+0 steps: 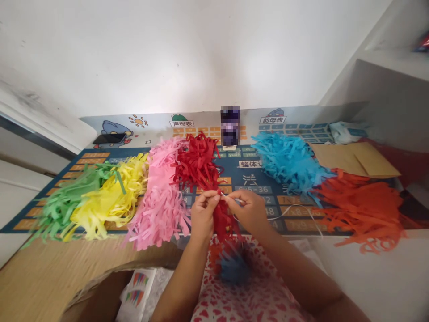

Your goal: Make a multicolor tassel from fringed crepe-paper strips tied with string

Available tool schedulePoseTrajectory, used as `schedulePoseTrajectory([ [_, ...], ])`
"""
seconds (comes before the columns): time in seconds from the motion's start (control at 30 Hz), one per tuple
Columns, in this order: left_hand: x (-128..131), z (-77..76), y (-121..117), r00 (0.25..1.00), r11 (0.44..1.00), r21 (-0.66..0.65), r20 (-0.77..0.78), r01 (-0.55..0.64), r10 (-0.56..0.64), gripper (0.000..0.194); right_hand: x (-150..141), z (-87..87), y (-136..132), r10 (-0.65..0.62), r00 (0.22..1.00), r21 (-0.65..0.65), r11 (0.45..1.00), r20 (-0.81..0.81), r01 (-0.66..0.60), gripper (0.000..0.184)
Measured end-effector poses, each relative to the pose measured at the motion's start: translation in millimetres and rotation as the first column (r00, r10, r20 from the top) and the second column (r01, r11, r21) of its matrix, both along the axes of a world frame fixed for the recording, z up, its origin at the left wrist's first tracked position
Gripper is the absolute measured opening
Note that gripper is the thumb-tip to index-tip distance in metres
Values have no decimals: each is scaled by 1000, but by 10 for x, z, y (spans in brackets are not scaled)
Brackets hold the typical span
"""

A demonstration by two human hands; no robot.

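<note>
My left hand (203, 213) pinches the top of a red fringed paper strip (223, 221) that hangs down towards my lap. My right hand (250, 210) is closed in a pinch on a thin white string (295, 209) right beside it; the string trails off to the right over the mat. Both hands meet near the front edge of the printed desk mat (254, 176). Below them, on my lap, a blurred orange and blue tassel bunch (233, 264) hangs.
Piles of fringed paper lie across the mat: green (67, 201), yellow (110, 197), pink (161, 197), red (197, 163), blue (288, 161), orange (365, 208). Brown envelopes (355, 158) rest at the right. A cardboard box (100, 290) sits at the lower left. A white shelf (389, 76) rises at the right.
</note>
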State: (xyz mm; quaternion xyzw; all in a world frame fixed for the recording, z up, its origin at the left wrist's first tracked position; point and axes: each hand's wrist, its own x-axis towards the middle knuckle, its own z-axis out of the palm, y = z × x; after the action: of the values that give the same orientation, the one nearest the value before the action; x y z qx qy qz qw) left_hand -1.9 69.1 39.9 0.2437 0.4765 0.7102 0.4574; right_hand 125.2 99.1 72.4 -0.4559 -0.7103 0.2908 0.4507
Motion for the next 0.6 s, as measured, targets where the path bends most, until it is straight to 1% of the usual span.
schedulePoseTrajectory([
  [0.13, -12, -16, -18, 993, 999, 13, -107, 44, -43, 23, 13, -65, 24, 45, 997, -17, 999, -69, -47, 17],
  [0.2, -7, 13, -25, 988, 997, 25, -141, 67, -63, 26, 14, -99, 41, 49, 994, -73, 996, -94, -56, 17],
  [0.27, 0, 54, -39, 982, 996, 36, -172, 79, -72, 31, 21, -116, 62, 56, 995, -142, 988, -86, -68, 17],
  [0.33, 0, 94, -64, 970, 996, 32, -234, 82, -73, 35, 41, -112, 88, 116, 992, -161, 979, -58, -124, 21],
  [0.4, -13, 124, -95, 942, 996, 23, -329, 83, -71, 39, 78, -94, 120, 217, 976, -102, 971, -12, -217, 22],
  [0.47, -33, 139, -122, 907, 995, 16, -414, 95, -80, 41, 124, -73, 153, 276, 960, 5, 961, 53, -277, 20],
  [0.53, -49, 145, -137, 886, 994, 10, -455, 111, -94, 43, 165, -60, 174, 264, 955, 117, 953, 138, -281, 20],
  [0.6, -50, 148, -141, 875, 993, -1, -472, 121, -107, 44, 185, -57, 171, 220, 946, 236, 932, 236, -276, 21],
])
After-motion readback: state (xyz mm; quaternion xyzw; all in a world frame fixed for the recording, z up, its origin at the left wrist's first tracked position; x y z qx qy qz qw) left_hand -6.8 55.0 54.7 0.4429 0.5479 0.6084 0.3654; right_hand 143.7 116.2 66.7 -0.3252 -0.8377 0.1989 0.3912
